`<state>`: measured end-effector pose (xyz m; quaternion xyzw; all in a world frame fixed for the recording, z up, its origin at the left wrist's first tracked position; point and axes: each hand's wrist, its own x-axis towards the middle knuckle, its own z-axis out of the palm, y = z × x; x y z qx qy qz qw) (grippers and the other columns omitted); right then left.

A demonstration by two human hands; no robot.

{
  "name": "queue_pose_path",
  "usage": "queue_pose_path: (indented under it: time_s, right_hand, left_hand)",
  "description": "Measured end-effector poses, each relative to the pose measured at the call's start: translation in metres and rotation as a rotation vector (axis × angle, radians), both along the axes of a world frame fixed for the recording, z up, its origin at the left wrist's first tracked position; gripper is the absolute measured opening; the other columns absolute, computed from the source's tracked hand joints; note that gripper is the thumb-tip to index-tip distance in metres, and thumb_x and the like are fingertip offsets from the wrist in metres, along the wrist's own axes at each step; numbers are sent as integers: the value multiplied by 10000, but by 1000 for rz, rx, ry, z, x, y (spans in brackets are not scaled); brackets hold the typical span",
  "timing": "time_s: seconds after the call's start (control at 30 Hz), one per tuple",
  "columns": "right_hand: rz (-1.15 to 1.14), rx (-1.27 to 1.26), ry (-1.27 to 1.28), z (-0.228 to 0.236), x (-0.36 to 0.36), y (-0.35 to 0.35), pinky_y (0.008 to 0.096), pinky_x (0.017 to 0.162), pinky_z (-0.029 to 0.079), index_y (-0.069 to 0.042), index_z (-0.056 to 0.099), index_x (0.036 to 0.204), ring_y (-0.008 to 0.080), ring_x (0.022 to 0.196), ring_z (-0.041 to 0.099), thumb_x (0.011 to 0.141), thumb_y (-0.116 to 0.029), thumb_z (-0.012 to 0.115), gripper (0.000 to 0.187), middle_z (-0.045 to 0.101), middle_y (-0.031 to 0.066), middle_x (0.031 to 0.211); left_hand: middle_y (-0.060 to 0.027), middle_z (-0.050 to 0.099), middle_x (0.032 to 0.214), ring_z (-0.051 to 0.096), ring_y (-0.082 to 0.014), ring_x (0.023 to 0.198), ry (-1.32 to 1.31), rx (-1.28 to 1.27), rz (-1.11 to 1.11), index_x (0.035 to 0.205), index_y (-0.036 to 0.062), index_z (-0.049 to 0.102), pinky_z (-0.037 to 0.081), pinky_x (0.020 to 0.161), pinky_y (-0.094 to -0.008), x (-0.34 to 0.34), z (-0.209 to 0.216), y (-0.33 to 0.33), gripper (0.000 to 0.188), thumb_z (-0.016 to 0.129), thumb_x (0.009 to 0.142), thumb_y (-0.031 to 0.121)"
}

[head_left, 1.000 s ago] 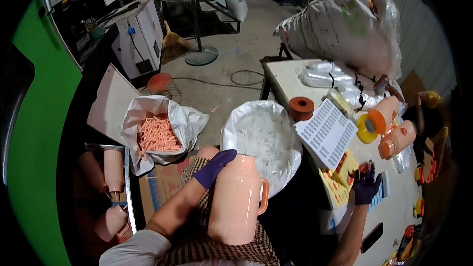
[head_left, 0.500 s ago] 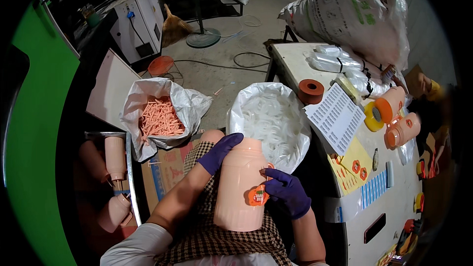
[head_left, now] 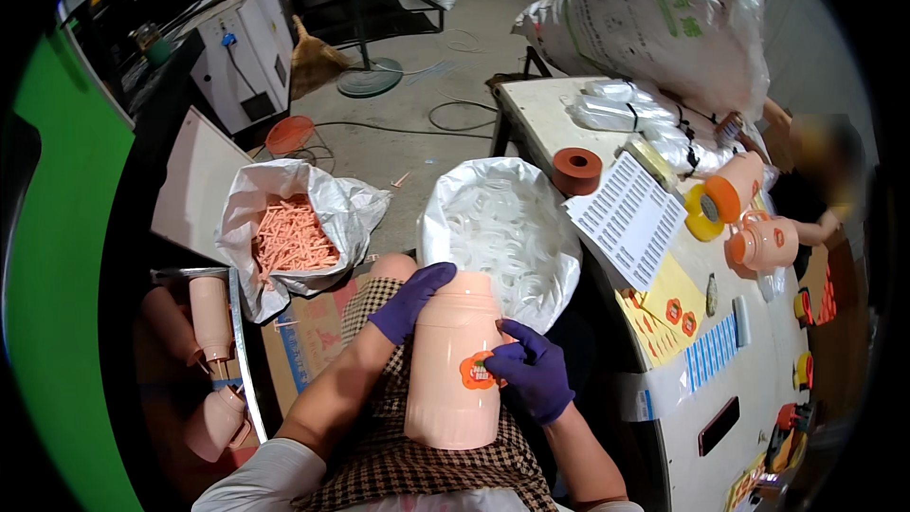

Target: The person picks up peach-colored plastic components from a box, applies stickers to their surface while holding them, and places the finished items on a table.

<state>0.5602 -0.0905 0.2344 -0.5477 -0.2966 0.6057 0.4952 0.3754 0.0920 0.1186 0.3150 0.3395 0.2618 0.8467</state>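
A pale pink plastic jug body (head_left: 450, 360) stands upright between my arms, over my checked apron (head_left: 379, 474). Gloved in purple, my left hand (head_left: 413, 303) grips it at the upper left, near the neck. My right hand (head_left: 538, 374), in a purple glove with one bare fingertip, is at the jug's right side. Its fingers are closed at the right edge of an orange flower-shaped sticker (head_left: 476, 370), which lies against the jug's front. The sticker's right edge is partly covered by those fingers.
Ahead are a white sack (head_left: 438, 218) of clear plastic rings and another sack (head_left: 232, 237) of pink sticks. Pink jug parts (head_left: 210, 318) lie in a box at left. The table (head_left: 607, 474) at right bears label sheets (head_left: 630, 218), tape and a phone (head_left: 718, 427). Another person (head_left: 825, 218) is beyond.
The sticker now lies flatter against the jug, slightly left of its earlier place, with my right fingers at its edge. The view has shifted slightly. Across the table, the other person's arm has reached closer to a jug.
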Motion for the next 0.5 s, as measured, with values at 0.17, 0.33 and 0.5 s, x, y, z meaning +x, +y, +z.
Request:
queue_pose_path:
  time_s: [0.17, 0.33, 0.5]
  right_hand:
    - [-61, 53, -51, -14, -4, -9, 219, 621, 501, 80, 493, 1378, 70, 682, 611, 784, -87, 823, 700, 696, 56, 876]
    - [-220, 203, -728, -30, 12, -6, 334, 789, 494, -60, 365, 1520, 203, 834, 545, 717, -255, 877, 972, 551, 95, 1016]
    - [-678, 390, -1139, -24, 153, -34, 383, 881, 514, 17, 645, 1176, 290, 1005, 669, 797, -92, 781, 417, 689, 157, 1066]
  left_hand:
    - [-39, 645, 1073, 565, -130, 987, 107, 209, -36, 1091, 6, 639, 464, 921, -307, -2, 25, -6, 328, 557, 1004, 312]
    - [-39, 637, 1070, 556, -120, 1007, 221, 307, -67, 1086, 29, 641, 452, 928, -294, -1, 57, -13, 223, 572, 996, 221]
    - [-82, 629, 1191, 582, -187, 1141, 140, 710, -249, 1213, 2, 630, 443, 1010, -334, -32, 107, 8, 760, 756, 696, 545]
